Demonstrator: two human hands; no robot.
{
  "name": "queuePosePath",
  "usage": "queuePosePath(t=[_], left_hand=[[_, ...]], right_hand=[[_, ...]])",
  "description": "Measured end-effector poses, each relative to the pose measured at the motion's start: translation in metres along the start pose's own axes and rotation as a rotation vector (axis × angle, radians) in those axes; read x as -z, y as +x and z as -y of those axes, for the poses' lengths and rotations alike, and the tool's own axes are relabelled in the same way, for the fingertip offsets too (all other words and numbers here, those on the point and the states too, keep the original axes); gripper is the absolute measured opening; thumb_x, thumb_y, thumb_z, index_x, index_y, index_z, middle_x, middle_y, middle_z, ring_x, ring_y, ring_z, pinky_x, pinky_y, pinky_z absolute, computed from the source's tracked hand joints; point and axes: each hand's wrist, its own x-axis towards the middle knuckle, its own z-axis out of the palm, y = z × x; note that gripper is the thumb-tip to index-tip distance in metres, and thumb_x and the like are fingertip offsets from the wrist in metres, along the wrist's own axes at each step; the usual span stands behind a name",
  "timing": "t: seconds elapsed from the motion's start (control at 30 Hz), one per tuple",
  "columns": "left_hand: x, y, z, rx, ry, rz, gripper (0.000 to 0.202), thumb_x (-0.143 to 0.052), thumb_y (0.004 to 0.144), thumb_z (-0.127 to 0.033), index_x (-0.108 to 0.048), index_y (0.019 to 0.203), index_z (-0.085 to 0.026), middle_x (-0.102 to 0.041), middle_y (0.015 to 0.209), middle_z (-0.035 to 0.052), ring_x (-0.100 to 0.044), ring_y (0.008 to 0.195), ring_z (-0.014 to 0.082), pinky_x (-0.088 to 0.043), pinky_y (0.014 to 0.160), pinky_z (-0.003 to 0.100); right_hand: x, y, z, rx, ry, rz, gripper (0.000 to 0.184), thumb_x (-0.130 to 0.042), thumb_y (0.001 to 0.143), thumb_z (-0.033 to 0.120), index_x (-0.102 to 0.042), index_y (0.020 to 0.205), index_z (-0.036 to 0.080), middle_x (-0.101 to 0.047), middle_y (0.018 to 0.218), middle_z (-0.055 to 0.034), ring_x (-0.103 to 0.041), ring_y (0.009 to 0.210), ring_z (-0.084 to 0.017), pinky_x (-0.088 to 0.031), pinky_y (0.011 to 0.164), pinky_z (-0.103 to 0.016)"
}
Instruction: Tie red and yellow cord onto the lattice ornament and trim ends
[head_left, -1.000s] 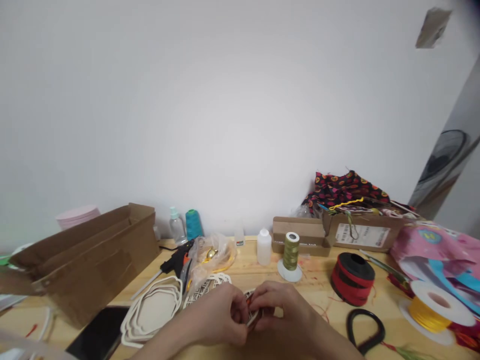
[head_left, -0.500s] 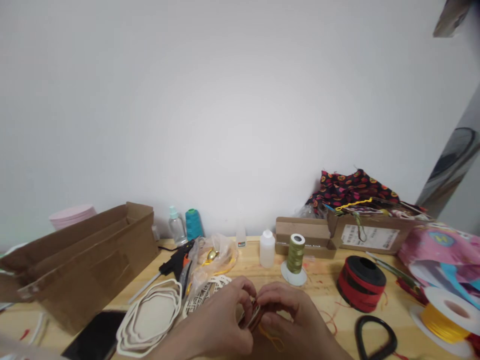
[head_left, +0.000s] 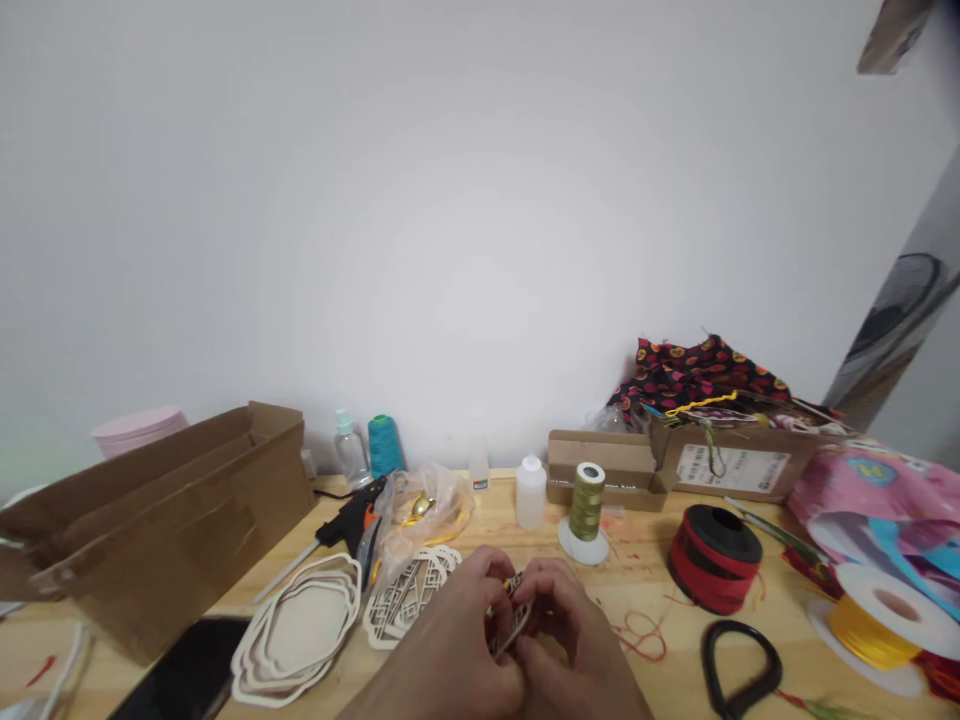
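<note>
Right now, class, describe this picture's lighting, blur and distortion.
Head view: the pale grey wall is brightest mid-frame, dimmer toward the corners; head view: the round white spool of yellow cord looks skewed near the edge, likely lens stretch; head view: left hand and right hand look shaded, detail soft.

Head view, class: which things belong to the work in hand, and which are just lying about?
Work in hand:
patterned piece, partly hidden, held by left hand and right hand
latticed pieces, probably, being similar

Lying about, seemingly:
olive thread spool
white bottle
red-and-black roll
black glue gun
teal thread cone
</note>
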Motion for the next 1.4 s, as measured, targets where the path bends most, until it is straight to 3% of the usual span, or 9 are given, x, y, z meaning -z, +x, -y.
queuePosePath(t=[0.17, 0.37, 0.6, 0.83, 0.93, 1.03, 1.1, 1.23, 1.4], left_hand=[[-0.005, 0.000, -0.001, 0.035, 0.109, -0.039, 0.014, -0.047, 0.053, -0.008, -0.039, 0.054, -0.020, -0.051, 0.082, -0.0003, -0.052, 0.073, 0.0146, -0.042, 0.063, 0.024], [0.001, 0.004, 0.003, 0.049, 0.078, 0.065, 0.016, -0.046, 0.049, -0.007, -0.039, 0.054, -0.021, -0.051, 0.084, -0.0019, -0.054, 0.072, 0.0139, -0.042, 0.063, 0.023], [0.014, 0.013, 0.001, 0.051, 0.086, 0.173, 0.011, -0.050, 0.047, -0.010, -0.046, 0.050, -0.020, -0.054, 0.095, -0.0012, -0.056, 0.074, 0.0152, -0.041, 0.060, 0.023], [0.016, 0.019, 0.006, 0.104, 0.114, 0.179, 0.010, -0.053, 0.046, -0.011, -0.048, 0.050, -0.019, -0.056, 0.093, -0.0026, -0.055, 0.070, 0.0146, -0.038, 0.056, 0.022], [0.015, 0.019, 0.006, 0.123, 0.113, 0.185, 0.011, -0.053, 0.046, -0.011, -0.049, 0.052, -0.019, -0.055, 0.096, -0.0031, -0.054, 0.067, 0.0130, -0.038, 0.054, 0.022], [0.014, 0.017, 0.006, 0.134, 0.115, 0.184, 0.011, -0.053, 0.046, -0.011, -0.049, 0.053, -0.019, -0.054, 0.099, -0.0030, -0.053, 0.067, 0.0125, -0.038, 0.054, 0.022], [0.014, 0.016, 0.006, 0.136, 0.119, 0.168, 0.013, -0.052, 0.046, -0.010, -0.048, 0.054, -0.019, -0.054, 0.098, -0.0023, -0.053, 0.069, 0.0133, -0.038, 0.056, 0.022], [0.014, 0.014, 0.010, 0.126, 0.128, 0.130, 0.013, -0.049, 0.047, -0.009, -0.045, 0.055, -0.020, -0.052, 0.099, -0.0007, -0.053, 0.071, 0.0135, -0.037, 0.057, 0.023], [0.011, 0.010, 0.015, 0.085, 0.154, 0.016, 0.015, -0.044, 0.049, -0.007, -0.038, 0.052, -0.020, -0.050, 0.094, -0.0001, -0.053, 0.079, 0.0148, -0.038, 0.064, 0.024]], right_hand=[[-0.002, -0.002, -0.014, 0.019, 0.056, -0.030, 0.030, -0.039, 0.053, -0.002, -0.051, 0.070, 0.020, -0.046, 0.079, 0.0000, -0.050, 0.075, -0.016, -0.043, 0.066, -0.027], [-0.003, 0.001, -0.024, -0.029, 0.214, -0.044, 0.032, -0.038, 0.050, 0.000, -0.049, 0.071, 0.021, -0.048, 0.076, 0.0023, -0.051, 0.071, -0.014, -0.041, 0.063, -0.026], [-0.001, 0.004, -0.020, -0.152, 0.506, 0.024, 0.030, -0.047, 0.053, -0.001, -0.046, 0.073, 0.021, -0.056, 0.068, 0.0061, -0.056, 0.066, -0.012, -0.039, 0.061, -0.024], [0.000, 0.005, -0.010, -0.187, 0.475, 0.026, 0.027, -0.060, 0.056, 0.009, -0.046, 0.077, 0.020, -0.063, 0.072, 0.0012, -0.059, 0.071, -0.014, -0.041, 0.065, -0.026], [0.010, 0.009, -0.009, -0.258, 0.206, 0.027, 0.038, -0.059, 0.056, 0.022, -0.043, 0.090, 0.019, -0.061, 0.066, 0.0002, -0.059, 0.063, -0.016, -0.043, 0.057, -0.026], [0.034, 0.016, -0.005, -0.282, -0.141, -0.058, 0.038, -0.050, 0.061, 0.026, -0.042, 0.097, 0.017, -0.043, 0.049, 0.0091, -0.045, 0.043, -0.011, -0.034, 0.043, -0.022], [0.054, 0.019, 0.000, -0.233, -0.283, -0.104, 0.030, -0.047, 0.062, 0.025, -0.049, 0.091, 0.016, -0.038, 0.050, 0.0088, -0.041, 0.045, -0.011, -0.031, 0.044, -0.022], [0.087, 0.022, 0.006, -0.154, -0.583, -0.090, 0.012, -0.049, 0.061, 0.021, -0.060, 0.066, 0.017, -0.051, 0.056, 0.0009, -0.044, 0.053, -0.014, -0.032, 0.052, -0.026], [0.100, 0.016, 0.007, -0.122, -0.853, 0.033, 0.015, -0.050, 0.055, 0.008, -0.058, 0.045, 0.018, -0.060, 0.057, -0.0025, -0.050, 0.059, -0.016, -0.032, 0.057, -0.027]])
